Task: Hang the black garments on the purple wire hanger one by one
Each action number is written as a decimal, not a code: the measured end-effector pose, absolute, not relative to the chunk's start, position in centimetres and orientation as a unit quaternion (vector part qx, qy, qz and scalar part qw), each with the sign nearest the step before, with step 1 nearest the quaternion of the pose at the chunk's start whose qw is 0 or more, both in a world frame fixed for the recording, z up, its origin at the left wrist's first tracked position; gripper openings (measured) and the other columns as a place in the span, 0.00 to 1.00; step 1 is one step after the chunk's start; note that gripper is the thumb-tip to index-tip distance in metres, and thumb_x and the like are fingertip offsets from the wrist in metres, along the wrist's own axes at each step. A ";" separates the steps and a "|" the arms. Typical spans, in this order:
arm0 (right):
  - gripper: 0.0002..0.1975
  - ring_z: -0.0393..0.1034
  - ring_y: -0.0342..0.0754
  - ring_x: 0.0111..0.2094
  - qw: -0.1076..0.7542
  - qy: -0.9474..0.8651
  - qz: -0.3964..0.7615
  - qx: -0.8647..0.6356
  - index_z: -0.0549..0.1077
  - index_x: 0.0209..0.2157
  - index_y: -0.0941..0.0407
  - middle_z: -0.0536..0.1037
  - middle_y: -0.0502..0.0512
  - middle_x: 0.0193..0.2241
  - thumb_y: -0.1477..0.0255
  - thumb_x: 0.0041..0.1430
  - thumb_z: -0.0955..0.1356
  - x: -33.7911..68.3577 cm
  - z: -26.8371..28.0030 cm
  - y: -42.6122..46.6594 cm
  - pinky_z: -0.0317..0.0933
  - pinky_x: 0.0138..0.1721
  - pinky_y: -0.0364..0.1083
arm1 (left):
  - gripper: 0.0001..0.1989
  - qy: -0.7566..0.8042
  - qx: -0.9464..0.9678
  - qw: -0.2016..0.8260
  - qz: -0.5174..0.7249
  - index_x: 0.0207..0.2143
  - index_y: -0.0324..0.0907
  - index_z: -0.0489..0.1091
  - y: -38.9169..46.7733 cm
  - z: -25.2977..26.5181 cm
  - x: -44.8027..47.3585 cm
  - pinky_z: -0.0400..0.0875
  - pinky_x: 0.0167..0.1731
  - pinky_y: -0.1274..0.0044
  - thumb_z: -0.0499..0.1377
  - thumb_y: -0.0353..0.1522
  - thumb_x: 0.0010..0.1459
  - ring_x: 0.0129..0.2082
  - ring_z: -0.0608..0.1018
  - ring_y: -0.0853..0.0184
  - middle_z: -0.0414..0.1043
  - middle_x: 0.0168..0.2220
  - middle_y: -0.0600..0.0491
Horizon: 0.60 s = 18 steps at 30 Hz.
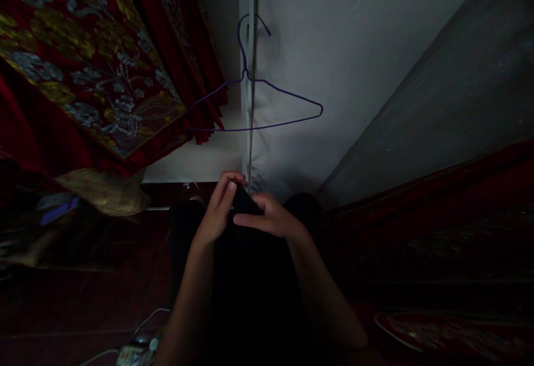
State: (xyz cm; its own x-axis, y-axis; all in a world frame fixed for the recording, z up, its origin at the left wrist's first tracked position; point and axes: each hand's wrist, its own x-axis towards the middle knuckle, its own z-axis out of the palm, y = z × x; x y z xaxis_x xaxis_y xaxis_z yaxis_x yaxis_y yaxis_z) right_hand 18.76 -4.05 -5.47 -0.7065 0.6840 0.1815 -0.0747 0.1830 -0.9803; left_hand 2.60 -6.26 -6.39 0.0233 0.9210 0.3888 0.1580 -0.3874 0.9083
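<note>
My left hand (pixel 219 204) pinches one edge of a piece of black cloth (pixel 246 202), its thumb on the near face. Closed on the cloth's other side is my right hand (pixel 271 217), thumb stretched along the lower edge. The cloth merges with the dark clothing below, so its full shape is hidden. Beyond both hands, a thin purple wire hanger (pixel 287 92) hangs by its hook against the wall; neither hand touches it.
Red cloth with gold and silver embroidery (pixel 104 49) hangs at the upper left. A pale wall (pixel 334 32) rises ahead, with a narrow vertical strip (pixel 246 154). White cables and a small device (pixel 131 355) lie on the dark red tiled floor (pixel 83 305). More red cloth (pixel 450 188) lines the right.
</note>
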 end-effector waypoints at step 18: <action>0.15 0.60 0.44 0.25 0.405 -0.794 0.191 -0.411 0.67 0.23 0.56 0.66 0.48 0.20 0.65 0.62 0.65 25.0 -1.6 12.9 0.52 0.31 0.46 | 0.20 0.551 0.774 0.218 0.221 0.44 0.45 0.78 -4.3 -6.2 -8.7 0.72 0.38 0.75 0.56 0.48 0.64 0.37 0.81 0.60 0.81 0.39 0.52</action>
